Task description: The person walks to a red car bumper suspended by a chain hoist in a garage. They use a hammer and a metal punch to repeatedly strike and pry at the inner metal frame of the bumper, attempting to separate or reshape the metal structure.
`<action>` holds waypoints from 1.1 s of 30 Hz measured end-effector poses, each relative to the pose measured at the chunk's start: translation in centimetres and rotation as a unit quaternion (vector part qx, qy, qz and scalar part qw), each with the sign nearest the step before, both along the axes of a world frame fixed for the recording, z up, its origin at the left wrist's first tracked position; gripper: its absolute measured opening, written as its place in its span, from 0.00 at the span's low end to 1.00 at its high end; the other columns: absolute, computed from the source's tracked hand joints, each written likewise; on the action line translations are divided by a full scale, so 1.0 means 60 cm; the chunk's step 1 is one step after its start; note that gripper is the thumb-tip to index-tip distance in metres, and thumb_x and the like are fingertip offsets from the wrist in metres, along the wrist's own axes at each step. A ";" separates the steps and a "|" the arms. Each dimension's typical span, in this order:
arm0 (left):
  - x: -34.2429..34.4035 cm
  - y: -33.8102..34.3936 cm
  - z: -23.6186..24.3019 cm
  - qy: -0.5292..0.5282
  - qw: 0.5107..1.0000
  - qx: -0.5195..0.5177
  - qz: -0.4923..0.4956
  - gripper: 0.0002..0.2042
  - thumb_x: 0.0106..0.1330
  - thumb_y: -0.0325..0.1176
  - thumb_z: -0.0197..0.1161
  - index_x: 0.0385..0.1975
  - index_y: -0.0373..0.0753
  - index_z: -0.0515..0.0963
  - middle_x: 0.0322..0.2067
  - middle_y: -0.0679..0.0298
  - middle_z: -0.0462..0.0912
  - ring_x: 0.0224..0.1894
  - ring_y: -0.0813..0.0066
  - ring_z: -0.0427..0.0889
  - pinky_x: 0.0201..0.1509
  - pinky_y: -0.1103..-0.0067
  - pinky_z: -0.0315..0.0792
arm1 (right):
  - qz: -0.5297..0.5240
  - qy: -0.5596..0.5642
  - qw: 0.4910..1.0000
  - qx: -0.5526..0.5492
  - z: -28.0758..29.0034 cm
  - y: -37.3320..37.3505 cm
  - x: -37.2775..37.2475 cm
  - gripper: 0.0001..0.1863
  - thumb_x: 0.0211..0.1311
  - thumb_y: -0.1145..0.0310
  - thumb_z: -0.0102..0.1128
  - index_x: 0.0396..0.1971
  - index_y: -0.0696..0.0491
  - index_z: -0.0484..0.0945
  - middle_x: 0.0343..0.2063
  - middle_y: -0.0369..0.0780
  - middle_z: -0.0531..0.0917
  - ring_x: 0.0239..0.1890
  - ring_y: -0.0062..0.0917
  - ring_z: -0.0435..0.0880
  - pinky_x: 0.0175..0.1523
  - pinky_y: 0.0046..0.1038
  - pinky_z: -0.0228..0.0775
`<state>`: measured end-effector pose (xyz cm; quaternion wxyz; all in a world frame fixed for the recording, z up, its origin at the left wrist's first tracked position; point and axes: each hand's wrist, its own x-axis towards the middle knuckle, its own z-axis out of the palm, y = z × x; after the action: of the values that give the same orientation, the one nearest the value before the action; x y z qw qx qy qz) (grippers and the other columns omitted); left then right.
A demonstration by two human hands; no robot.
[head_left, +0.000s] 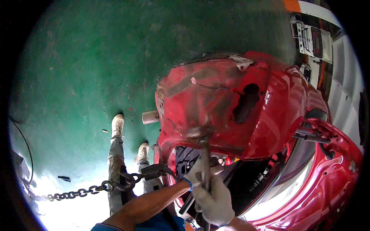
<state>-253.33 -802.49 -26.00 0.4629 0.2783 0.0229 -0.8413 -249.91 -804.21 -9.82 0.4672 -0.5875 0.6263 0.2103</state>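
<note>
A plain, dull grey metal bar (205, 154) is held in the white-gloved fingers of the left hand (195, 173) and right hand (219, 202), the left farther along it. Beyond the fingers, its far end meets the smudged, dented red panel (216, 100); left of them hangs a dark chain (83, 192).

My gloves (217, 204) are white cloth, matt and soft-textured. The bar (205, 156) is metal, worn and dull. The body panel (221, 106) is painted metal: scuffed and matt at left, smooth and glossy at right. The near-left chain (81, 193) is dark metal. The floor (92, 61) is smooth, slightly shiny.
</note>
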 end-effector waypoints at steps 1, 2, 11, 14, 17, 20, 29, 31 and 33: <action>0.010 -0.005 0.006 -0.005 1.000 0.012 -0.028 0.12 0.64 0.34 0.68 0.42 0.36 0.77 0.27 0.64 0.79 0.27 0.76 0.79 0.29 0.76 0.74 | 0.065 0.013 0.997 0.042 0.025 -0.003 0.025 0.27 0.67 0.55 0.63 0.57 0.59 0.72 0.30 0.45 0.86 0.32 0.39 0.87 0.42 0.39 0.79; 0.011 -0.004 0.008 -0.006 0.998 0.023 -0.055 0.12 0.64 0.35 0.68 0.41 0.37 0.77 0.25 0.66 0.78 0.24 0.78 0.77 0.25 0.77 0.72 | 0.131 0.028 0.988 0.081 0.038 -0.011 0.051 0.28 0.67 0.55 0.63 0.58 0.59 0.71 0.33 0.48 0.87 0.36 0.44 0.89 0.45 0.41 0.80; 0.005 -0.003 0.030 -0.063 0.996 0.054 -0.014 0.10 0.62 0.37 0.67 0.30 0.36 0.77 0.20 0.66 0.77 0.21 0.76 0.75 0.24 0.74 0.70 | -0.114 0.000 0.993 0.031 -0.012 0.017 0.001 0.25 0.67 0.56 0.63 0.52 0.60 0.73 0.26 0.46 0.81 0.26 0.29 0.83 0.30 0.30 0.75; 0.045 -0.033 0.003 0.103 0.981 0.044 -0.159 0.12 0.61 0.38 0.67 0.27 0.36 0.77 0.18 0.65 0.76 0.17 0.76 0.74 0.19 0.75 0.68 | 0.122 -0.125 0.982 -0.069 0.002 0.028 0.025 0.26 0.68 0.58 0.62 0.55 0.63 0.72 0.29 0.53 0.81 0.24 0.42 0.81 0.31 0.35 0.75; 0.043 -0.016 0.011 0.061 0.996 -0.003 -0.060 0.13 0.62 0.39 0.66 0.24 0.36 0.76 0.17 0.66 0.75 0.16 0.77 0.73 0.18 0.75 0.67 | 0.125 -0.128 0.984 0.017 -0.012 0.041 -0.028 0.22 0.67 0.56 0.63 0.50 0.58 0.75 0.23 0.42 0.81 0.21 0.26 0.80 0.26 0.31 0.73; 0.029 -0.009 0.026 -0.027 1.000 -0.005 0.004 0.13 0.63 0.39 0.66 0.24 0.37 0.76 0.17 0.66 0.74 0.16 0.78 0.72 0.18 0.76 0.66 | -0.216 0.034 0.972 0.081 -0.032 -0.005 -0.045 0.23 0.66 0.55 0.65 0.47 0.59 0.75 0.23 0.36 0.80 0.21 0.18 0.78 0.25 0.23 0.71; 0.034 -0.008 0.040 -0.006 1.000 -0.009 -0.017 0.12 0.65 0.39 0.66 0.28 0.38 0.76 0.18 0.67 0.73 0.17 0.78 0.71 0.20 0.77 0.67 | 0.040 -0.018 0.997 0.063 -0.014 0.047 -0.046 0.27 0.65 0.52 0.64 0.55 0.57 0.75 0.32 0.47 0.86 0.36 0.36 0.87 0.43 0.38 0.78; 0.017 -0.003 0.028 0.005 0.999 0.011 -0.032 0.10 0.65 0.37 0.66 0.30 0.38 0.76 0.18 0.67 0.73 0.17 0.78 0.71 0.20 0.77 0.66 | -0.232 0.059 0.966 0.101 -0.031 0.017 -0.077 0.27 0.66 0.51 0.63 0.52 0.59 0.75 0.29 0.47 0.85 0.34 0.35 0.87 0.40 0.37 0.78; 0.007 -0.015 0.023 -0.001 0.996 0.043 -0.075 0.09 0.66 0.36 0.66 0.30 0.38 0.76 0.18 0.68 0.72 0.17 0.79 0.71 0.19 0.77 0.66 | -0.190 0.048 0.977 0.080 -0.024 0.020 -0.018 0.28 0.66 0.50 0.62 0.51 0.60 0.74 0.28 0.48 0.84 0.33 0.34 0.86 0.40 0.38 0.78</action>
<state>-252.94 -803.41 -24.61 0.3862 0.2996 0.0383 -0.8716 -250.97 -803.04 -11.25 0.5133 -0.4079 0.7293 0.1957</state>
